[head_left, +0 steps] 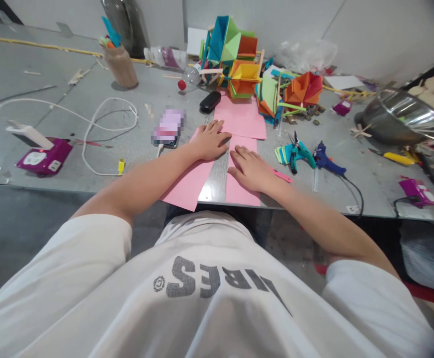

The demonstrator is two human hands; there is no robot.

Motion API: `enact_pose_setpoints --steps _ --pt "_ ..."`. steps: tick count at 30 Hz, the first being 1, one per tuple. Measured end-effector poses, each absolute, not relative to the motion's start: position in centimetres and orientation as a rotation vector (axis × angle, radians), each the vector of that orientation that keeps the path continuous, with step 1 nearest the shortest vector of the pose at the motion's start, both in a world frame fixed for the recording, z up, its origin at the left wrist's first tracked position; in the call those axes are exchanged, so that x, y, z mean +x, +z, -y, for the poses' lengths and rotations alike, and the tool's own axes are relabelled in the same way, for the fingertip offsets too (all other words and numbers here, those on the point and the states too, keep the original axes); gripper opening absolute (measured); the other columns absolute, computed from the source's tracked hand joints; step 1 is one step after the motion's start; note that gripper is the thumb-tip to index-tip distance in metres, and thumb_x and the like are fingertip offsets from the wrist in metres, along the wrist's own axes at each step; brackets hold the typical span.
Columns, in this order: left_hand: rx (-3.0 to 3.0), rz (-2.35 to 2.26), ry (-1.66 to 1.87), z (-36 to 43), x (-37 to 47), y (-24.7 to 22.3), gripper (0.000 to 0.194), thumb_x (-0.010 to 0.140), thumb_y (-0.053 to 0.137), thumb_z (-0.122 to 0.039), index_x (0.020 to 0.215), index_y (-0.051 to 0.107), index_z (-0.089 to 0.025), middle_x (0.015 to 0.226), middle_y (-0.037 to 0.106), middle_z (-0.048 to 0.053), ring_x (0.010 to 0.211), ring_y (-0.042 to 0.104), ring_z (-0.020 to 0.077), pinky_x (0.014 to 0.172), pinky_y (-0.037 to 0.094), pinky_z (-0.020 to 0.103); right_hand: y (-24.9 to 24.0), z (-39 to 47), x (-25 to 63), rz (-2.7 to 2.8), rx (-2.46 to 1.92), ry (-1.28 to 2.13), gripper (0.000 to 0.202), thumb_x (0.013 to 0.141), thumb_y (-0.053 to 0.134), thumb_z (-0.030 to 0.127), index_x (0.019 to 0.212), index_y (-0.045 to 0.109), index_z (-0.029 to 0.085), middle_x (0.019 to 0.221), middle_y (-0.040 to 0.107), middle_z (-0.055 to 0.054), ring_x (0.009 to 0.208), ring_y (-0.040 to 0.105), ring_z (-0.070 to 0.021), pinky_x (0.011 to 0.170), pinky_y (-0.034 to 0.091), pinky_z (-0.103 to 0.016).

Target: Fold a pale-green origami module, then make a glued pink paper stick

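My left hand [210, 141] lies flat with its fingers spread on a long pink paper piece [187, 186] that reaches past the table's front edge. Palm down, my right hand [252, 169] rests on a second pink strip [243, 195], fingers apart. A strip of bare table shows between these two papers. Beyond the hands is a wider pink sheet [239, 119], near a black case [210, 102]. A pink cutter [282, 175] lies just right of my right hand, partly hidden by it.
Colourful folded-paper pieces [243, 78] stand at the back. A phone [169, 127] and white cable [86, 136] lie left. Teal pliers [302, 154], a blue glue gun [328, 160], a yellow knife [398, 158] and a metal bowl [383, 127] are right.
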State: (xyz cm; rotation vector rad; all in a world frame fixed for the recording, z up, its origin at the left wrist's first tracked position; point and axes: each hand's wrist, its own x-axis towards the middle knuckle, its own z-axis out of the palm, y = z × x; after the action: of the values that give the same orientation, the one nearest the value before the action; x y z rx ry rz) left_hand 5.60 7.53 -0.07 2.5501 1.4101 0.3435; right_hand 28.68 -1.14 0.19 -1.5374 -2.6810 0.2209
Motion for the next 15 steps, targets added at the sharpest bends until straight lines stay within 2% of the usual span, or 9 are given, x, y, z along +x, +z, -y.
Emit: enact_pose_setpoints --steps 5,10,12,13,15 --pt "2.538 -1.406 0.375 -7.6 5.5 -0.2 0.059 0.112 0.053 -0.048 0.166 0.064 -0.026 0.195 0.030 0.019 0.183 0.024 0.0442 0.143 0.026 0.072 0.6 -1.2 29.0 2.752 -1.472 0.184 0.084 0.117 0.042 0.059 0.182 0.042 0.007 0.193 0.034 -0.023 0.181 0.032 -0.0424 0.146 0.031 -0.064" --pt "2.539 -1.413 0.402 -7.7 5.3 -0.3 0.059 0.111 0.056 -0.048 0.164 0.066 -0.023 0.190 0.038 0.021 0.179 0.032 0.0452 0.142 0.028 0.070 1.2 -0.8 29.5 2.527 -1.520 -0.022 0.067 0.118 0.042 0.054 0.158 0.071 0.009 0.173 0.064 -0.023 0.163 0.059 -0.0440 0.137 0.044 -0.063" --pt "2.544 -1.407 0.411 -7.8 5.3 -0.4 0.061 0.110 0.056 -0.048 0.164 0.066 -0.022 0.187 0.042 0.022 0.177 0.036 0.0444 0.142 0.029 0.067 1.3 0.9 29.8 2.458 -1.550 -0.004 0.063 0.119 0.039 0.051 0.152 0.076 0.012 0.165 0.072 -0.022 0.156 0.066 -0.0434 0.132 0.049 -0.064" --pt "2.544 -1.400 0.417 -7.9 5.4 -0.5 0.061 0.110 0.056 -0.048 0.164 0.065 -0.021 0.186 0.044 0.022 0.176 0.037 0.0439 0.142 0.030 0.066 1.3 1.8 30.0 2.481 -1.552 0.040 0.065 0.119 0.039 0.053 0.155 0.074 0.011 0.167 0.070 -0.023 0.157 0.065 -0.0428 0.133 0.049 -0.063" --pt "2.537 -1.389 0.437 -8.0 5.4 -0.7 0.062 0.109 0.057 -0.046 0.164 0.065 -0.019 0.185 0.046 0.023 0.175 0.039 0.0433 0.143 0.029 0.065 1.1 3.5 30.4 2.591 -1.555 0.117 0.075 0.119 0.040 0.059 0.167 0.063 0.006 0.178 0.059 -0.026 0.168 0.055 -0.0435 0.138 0.044 -0.063"
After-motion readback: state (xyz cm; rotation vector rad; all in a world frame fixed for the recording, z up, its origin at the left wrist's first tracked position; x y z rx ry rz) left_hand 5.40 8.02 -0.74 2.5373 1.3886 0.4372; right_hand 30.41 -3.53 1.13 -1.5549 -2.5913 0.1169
